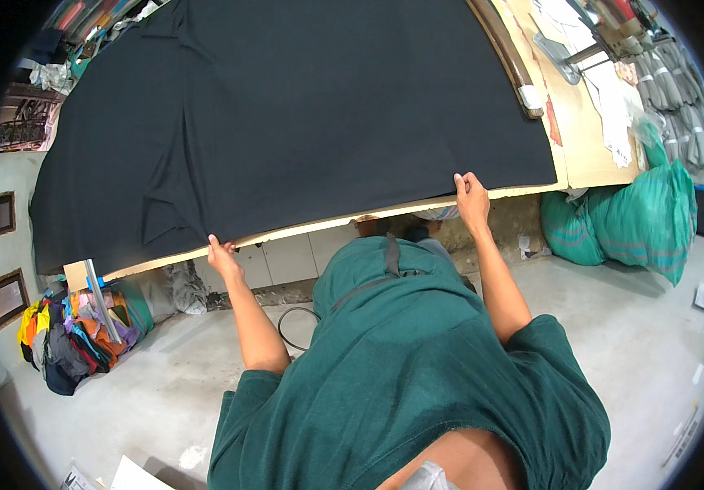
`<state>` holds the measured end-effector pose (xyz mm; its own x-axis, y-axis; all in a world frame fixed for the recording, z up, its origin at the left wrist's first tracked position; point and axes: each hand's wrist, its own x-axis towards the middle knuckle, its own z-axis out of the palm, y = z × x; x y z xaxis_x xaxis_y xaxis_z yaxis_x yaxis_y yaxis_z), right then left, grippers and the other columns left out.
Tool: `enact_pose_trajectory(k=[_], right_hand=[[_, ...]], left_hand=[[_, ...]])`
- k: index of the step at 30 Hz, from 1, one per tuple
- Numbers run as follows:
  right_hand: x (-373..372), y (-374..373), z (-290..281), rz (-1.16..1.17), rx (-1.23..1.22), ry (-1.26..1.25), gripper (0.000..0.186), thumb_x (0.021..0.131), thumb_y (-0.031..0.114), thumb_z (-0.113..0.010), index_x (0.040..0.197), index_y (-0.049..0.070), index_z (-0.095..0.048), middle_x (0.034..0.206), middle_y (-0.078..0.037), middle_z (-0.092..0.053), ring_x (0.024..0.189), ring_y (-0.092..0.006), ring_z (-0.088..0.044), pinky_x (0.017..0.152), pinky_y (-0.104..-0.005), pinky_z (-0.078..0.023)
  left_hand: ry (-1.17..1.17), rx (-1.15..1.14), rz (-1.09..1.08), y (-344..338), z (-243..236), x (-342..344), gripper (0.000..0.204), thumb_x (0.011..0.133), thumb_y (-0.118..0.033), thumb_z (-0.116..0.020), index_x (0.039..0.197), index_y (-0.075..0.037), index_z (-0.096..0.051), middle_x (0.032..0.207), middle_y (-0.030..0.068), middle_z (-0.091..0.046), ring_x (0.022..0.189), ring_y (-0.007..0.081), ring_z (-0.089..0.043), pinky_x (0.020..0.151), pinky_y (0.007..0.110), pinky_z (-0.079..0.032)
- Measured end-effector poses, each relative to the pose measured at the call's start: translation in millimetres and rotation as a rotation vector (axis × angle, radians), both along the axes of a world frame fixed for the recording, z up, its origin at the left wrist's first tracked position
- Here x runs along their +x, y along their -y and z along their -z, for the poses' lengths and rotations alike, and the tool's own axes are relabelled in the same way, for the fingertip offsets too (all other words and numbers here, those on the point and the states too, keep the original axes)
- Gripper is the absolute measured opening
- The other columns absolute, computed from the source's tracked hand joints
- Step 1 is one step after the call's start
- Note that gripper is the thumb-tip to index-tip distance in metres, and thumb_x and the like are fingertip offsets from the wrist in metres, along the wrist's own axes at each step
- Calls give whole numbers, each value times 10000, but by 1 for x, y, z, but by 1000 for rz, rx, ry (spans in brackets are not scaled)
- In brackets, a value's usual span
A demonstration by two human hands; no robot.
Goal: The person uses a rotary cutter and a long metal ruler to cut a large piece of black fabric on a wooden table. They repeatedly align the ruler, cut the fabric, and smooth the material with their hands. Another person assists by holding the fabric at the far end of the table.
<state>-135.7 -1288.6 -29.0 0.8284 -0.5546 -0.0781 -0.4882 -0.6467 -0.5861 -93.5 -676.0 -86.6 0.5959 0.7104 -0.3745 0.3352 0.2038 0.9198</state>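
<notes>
A wide sheet of black fabric (327,106) covers most of the table, with folds running lengthwise through its left part. My left hand (224,256) pinches the fabric's near edge, just right of those folds. Farther right, my right hand (471,200) grips the same near edge, thumb and fingers closed on it. Between my hands the cloth lies fairly smooth along the table edge (352,219).
A long brown bar (507,53) with a white end lies along the fabric's right side. Beyond it, a machine (613,41) stands near white paper pieces. Green sacks (642,220) sit on the floor at right; colourful cloth scraps (82,339) are heaped at left.
</notes>
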Motion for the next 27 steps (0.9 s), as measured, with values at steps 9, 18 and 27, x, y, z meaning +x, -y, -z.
enact_pose_trajectory(k=[9, 18, 27], right_hand=[[1, 4, 11, -21, -45, -118, 399, 1059, 415, -604, 925, 41, -636, 762, -179, -677, 775, -434, -669, 707, -531, -496], [1, 9, 14, -108, -52, -88, 380, 1064, 367, -619, 894, 27, -625, 696, -144, -603, 663, -349, -603, 651, -460, -468], [25, 0, -85, -132, 18, 231, 315, 1073, 321, -629, 928, 42, -612, 647, -116, -560, 580, -247, -533, 590, -411, -438]], left_hand=[[-9, -35, 77, -8, 18, -5, 425, 1081, -411, -639, 1145, 9, -649, 889, 67, -651, 782, 174, -691, 638, 273, -525], [-40, 98, 186, -1, 9, 3, 402, 1091, -411, -620, 1067, -12, -661, 877, 58, -682, 694, 150, -659, 592, 286, -493], [203, 126, -63, -1, -41, 24, 371, 1058, -402, -674, 964, -44, -640, 776, 32, -606, 623, 135, -543, 586, 283, -454]])
